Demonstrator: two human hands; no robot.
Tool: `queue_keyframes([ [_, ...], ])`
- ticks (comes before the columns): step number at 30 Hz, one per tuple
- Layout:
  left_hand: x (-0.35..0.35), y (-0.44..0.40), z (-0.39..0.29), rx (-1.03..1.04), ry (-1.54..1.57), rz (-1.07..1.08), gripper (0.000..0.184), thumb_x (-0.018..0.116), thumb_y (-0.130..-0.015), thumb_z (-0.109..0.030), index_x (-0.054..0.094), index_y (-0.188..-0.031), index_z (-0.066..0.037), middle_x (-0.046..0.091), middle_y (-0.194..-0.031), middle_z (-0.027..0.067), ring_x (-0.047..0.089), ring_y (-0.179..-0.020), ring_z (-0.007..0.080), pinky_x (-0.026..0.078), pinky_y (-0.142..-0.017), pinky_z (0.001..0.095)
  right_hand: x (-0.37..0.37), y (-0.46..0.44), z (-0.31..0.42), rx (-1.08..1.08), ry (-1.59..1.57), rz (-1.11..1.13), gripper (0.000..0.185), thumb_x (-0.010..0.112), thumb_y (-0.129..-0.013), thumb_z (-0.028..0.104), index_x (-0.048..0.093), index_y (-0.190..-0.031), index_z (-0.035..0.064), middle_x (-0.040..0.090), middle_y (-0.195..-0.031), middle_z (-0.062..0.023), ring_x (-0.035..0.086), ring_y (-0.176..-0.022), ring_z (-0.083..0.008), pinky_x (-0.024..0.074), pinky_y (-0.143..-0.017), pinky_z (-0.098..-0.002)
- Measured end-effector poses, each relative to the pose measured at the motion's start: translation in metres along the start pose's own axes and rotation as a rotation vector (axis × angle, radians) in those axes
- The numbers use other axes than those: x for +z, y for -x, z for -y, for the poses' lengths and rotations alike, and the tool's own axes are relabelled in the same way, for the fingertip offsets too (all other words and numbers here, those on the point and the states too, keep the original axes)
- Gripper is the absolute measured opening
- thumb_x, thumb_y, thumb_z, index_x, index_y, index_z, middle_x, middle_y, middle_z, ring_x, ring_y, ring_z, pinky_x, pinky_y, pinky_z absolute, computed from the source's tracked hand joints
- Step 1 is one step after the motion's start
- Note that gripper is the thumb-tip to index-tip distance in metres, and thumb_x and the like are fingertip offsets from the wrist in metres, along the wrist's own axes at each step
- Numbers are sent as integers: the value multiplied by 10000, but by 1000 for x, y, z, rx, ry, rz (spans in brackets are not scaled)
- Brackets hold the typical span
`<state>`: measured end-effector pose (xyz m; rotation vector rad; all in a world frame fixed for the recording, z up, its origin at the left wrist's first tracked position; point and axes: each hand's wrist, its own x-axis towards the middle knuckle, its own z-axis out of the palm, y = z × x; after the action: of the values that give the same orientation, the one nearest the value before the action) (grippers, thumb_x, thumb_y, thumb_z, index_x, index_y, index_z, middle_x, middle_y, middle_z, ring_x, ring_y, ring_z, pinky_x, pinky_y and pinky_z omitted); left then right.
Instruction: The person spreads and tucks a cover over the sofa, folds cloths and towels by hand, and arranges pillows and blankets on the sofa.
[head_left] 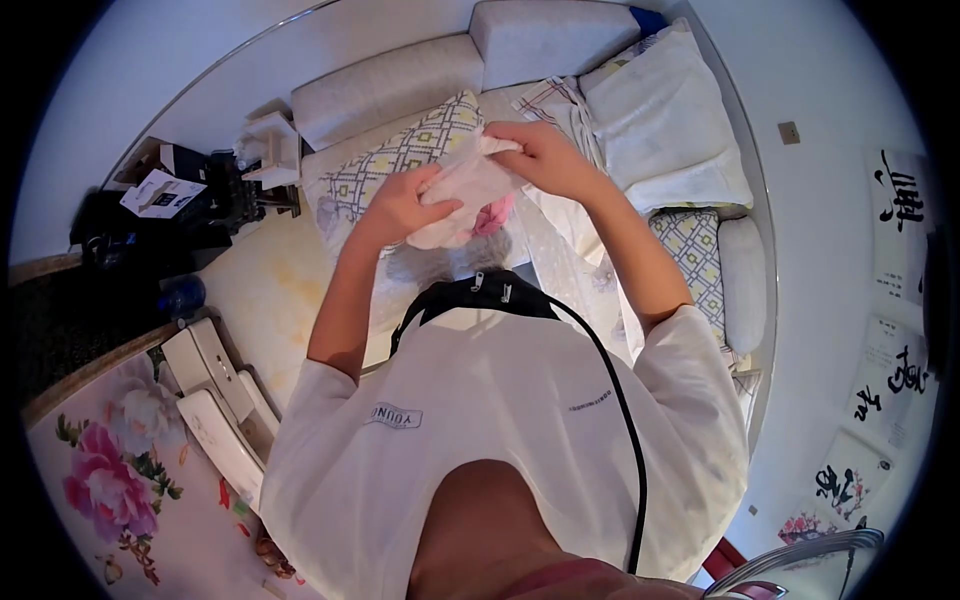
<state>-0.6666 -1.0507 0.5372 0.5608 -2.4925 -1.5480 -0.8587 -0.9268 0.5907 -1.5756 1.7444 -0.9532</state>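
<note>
A pale pink cloth [468, 190] hangs between my two hands above the sofa, with a brighter pink patch [492, 215] at its lower right. My left hand [408, 207] grips the cloth's left side between thumb and fingers. On the other side, my right hand [540, 158] pinches its upper right edge. Behind the cloth lies a patterned cushion [400, 150] with grey and yellow diamonds. Something grey and fluffy [420, 265] shows below the cloth, partly hidden by it.
A beige sofa [390, 90] runs along the wall, with a white pillow [665, 125] and another patterned cushion [690, 250] at right. Dark shelving with a white box [163, 194], a blue water bottle [182, 296] and a white cabinet [215, 380] stand at left.
</note>
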Motion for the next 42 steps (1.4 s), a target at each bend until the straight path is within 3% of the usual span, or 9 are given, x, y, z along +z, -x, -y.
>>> queue_keyframes([
  [5, -55, -17, 12, -133, 15, 28, 324, 691, -683, -203, 599, -927, -10, 607, -747, 92, 573, -675, 147, 450, -635, 274, -7, -11, -11, 105, -74, 89, 321, 641, -775, 287, 601, -918, 3, 546, -651, -28, 468, -606, -81, 397, -548, -265],
  [9, -93, -29, -20, 1, -151, -43, 205, 661, -704, -162, 601, -846, -28, 578, -690, 69, 544, -636, 129, 432, -598, 265, 3, -16, -45, 161, -129, 263, 340, 659, -746, 314, 610, -888, 9, 580, -694, -83, 516, -646, -137, 415, -609, -286],
  [18, -114, -41, 27, -334, -950, -65, 279, 637, -694, -278, 596, -903, -98, 624, -804, 107, 592, -800, 296, 463, -664, 394, -30, -76, -152, 98, 22, 152, 307, 643, -723, 269, 573, -894, 24, 597, -778, -128, 546, -688, -237, 433, -649, -313],
  [21, -122, -24, 46, -390, -980, -249, 238, 641, -690, -246, 594, -864, -91, 607, -764, 137, 577, -773, 328, 457, -666, 383, -39, -91, -142, 12, 98, 159, 188, 616, -733, 172, 541, -828, 29, 542, -706, -57, 483, -663, -123, 407, -617, -269],
  [23, -124, -9, 22, -429, -983, -380, 213, 637, -683, -247, 604, -830, -97, 613, -746, 117, 582, -773, 319, 454, -663, 396, -44, -93, -133, -153, 243, 163, 262, 610, -720, 217, 575, -891, 22, 589, -759, -150, 574, -716, -281, 441, -644, -323],
  [26, -123, 30, 30, -200, -1040, -454, 161, 642, -658, -239, 611, -739, -104, 607, -692, 97, 574, -741, 313, 439, -682, 409, -56, -65, -118, -208, -16, 262, 242, 606, -710, 200, 585, -866, 16, 576, -722, -164, 565, -674, -300, 441, -622, -337],
  [32, -88, 69, 70, -314, -855, -500, 141, 655, -635, -181, 576, -688, -77, 571, -670, 117, 536, -719, 326, 418, -721, 395, -58, -44, -173, 119, -21, 150, 209, 624, -702, 157, 588, -837, 3, 553, -643, -101, 509, -596, -157, 416, -583, -294],
  [40, -156, 67, 70, -289, 203, -581, 145, 613, -737, -112, 488, -785, -56, 448, -669, -2, 430, -715, 49, 363, -634, 212, -139, -74, -171, 141, 29, 89, 129, 570, -770, 142, 565, -778, 14, 505, -626, 0, 463, -601, -67, 375, -552, -223],
  [42, -157, 49, 60, -321, -44, -516, 169, 625, -740, -135, 484, -786, -52, 489, -677, 9, 479, -690, 88, 380, -613, 237, -147, -73, -174, 195, -36, 75, 122, 564, -779, 143, 549, -765, 22, 493, -624, 9, 455, -595, -61, 366, -546, -216],
])
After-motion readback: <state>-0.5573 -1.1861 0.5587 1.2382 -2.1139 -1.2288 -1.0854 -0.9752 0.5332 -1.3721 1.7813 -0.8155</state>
